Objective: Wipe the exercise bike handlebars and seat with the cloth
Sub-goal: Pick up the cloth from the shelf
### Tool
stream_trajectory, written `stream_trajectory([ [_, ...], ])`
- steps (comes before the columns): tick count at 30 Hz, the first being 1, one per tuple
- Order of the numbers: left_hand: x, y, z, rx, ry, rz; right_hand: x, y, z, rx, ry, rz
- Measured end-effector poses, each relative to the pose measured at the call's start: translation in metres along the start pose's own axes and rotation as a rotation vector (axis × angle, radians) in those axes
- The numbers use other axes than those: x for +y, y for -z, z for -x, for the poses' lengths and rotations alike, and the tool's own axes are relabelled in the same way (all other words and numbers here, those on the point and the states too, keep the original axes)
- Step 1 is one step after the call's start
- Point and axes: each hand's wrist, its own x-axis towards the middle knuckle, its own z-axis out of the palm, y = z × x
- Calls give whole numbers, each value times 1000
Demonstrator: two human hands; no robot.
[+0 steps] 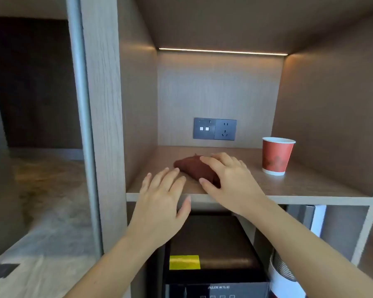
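A dark brown cloth (192, 167) lies bunched on a wooden shelf (299, 186) inside a cabinet niche. My right hand (228, 179) rests on top of the cloth's right part, fingers curved over it and thumb against its near edge. My left hand (162, 194) hovers at the shelf's front edge, just left of the cloth, fingers spread and holding nothing. No exercise bike is in view.
A red paper cup (277, 155) stands on the shelf to the right. A socket panel (214, 129) is on the back wall. Below the shelf sits a dark safe (213, 244) with a yellow label. A wooden cabinet post (103, 125) rises at left.
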Motion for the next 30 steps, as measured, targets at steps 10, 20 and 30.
stream_trajectory([
  [10, -9, -12, -17, 8, -12, -20, 29, -11, -13, -134, 134, -120],
  [20, -18, -12, -17, 12, -13, -7, 58, 16, -2, -253, 246, -356],
  [30, -32, -16, -14, 3, 14, -56, 15, 2, -63, -517, 232, -110],
])
